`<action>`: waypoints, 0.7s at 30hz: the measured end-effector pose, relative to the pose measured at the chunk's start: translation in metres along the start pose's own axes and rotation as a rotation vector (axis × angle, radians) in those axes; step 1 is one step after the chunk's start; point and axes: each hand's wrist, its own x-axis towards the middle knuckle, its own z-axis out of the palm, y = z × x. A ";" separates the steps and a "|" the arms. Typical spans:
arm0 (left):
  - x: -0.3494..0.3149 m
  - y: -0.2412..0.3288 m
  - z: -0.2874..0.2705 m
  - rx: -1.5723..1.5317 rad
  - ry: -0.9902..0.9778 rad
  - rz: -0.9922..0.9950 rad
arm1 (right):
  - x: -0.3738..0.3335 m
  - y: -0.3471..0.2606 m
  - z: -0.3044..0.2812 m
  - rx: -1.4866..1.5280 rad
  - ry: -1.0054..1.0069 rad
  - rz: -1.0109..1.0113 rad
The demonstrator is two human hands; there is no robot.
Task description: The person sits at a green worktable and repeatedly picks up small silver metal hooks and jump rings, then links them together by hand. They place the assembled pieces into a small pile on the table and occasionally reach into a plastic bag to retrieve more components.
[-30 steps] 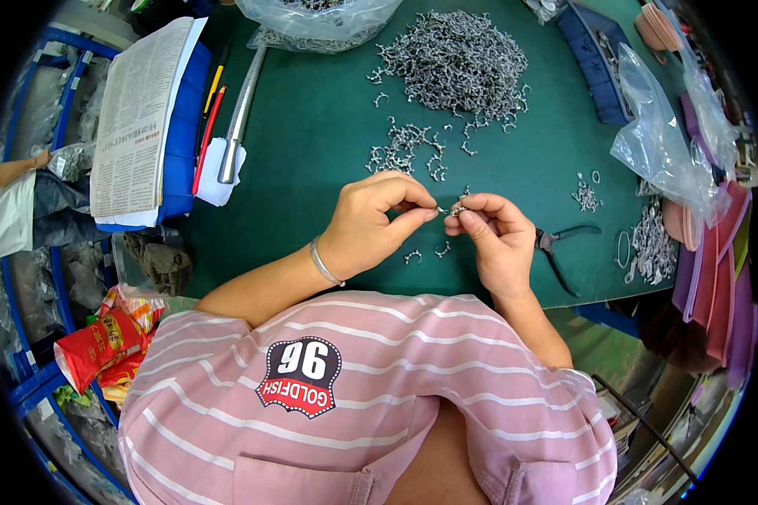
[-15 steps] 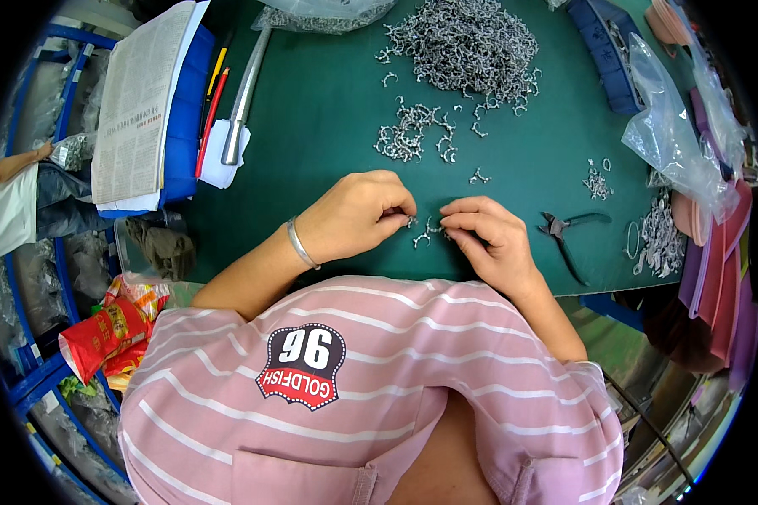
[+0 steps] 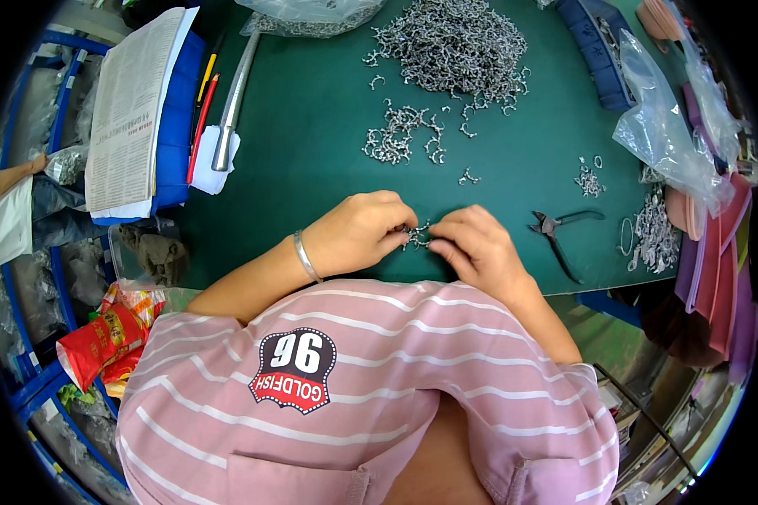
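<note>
Between my hands are small silvery curved metal pieces [image 3: 416, 236], like open rings, near the table's front edge. My left hand [image 3: 358, 229], with a metal bangle on its wrist, pinches at their left side. From the right, my right hand [image 3: 477, 244] has thumb and fingers closed at the pieces' other end. Fingertips hide part of the metal, so I cannot tell how many pieces each hand holds. One similar loose piece [image 3: 469, 177] lies just beyond my hands. Farther off are a small cluster of such pieces [image 3: 403, 135] and a large heap [image 3: 451, 46].
Pliers [image 3: 556, 237] lie right of my right hand, with small metal parts [image 3: 653, 229] beyond. A tapered metal rod [image 3: 235, 105] and pencils [image 3: 202, 126] lie left, beside a blue bin [image 3: 177, 126] under newspaper. Another blue bin [image 3: 596, 55] stands far right. A person's arm [image 3: 17, 175] shows at left.
My right hand has moved left toward my left hand, closing the gap around the curved metal pieces. The whole view has shifted slightly.
</note>
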 end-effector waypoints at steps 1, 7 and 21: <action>-0.001 0.001 -0.002 -0.053 -0.007 -0.031 | 0.002 0.003 -0.003 -0.056 0.061 0.011; 0.010 0.000 -0.009 0.031 0.090 0.013 | 0.023 0.027 -0.023 -0.343 0.242 0.127; 0.066 -0.022 0.004 0.416 0.346 0.104 | 0.016 0.003 -0.014 0.085 -0.028 0.157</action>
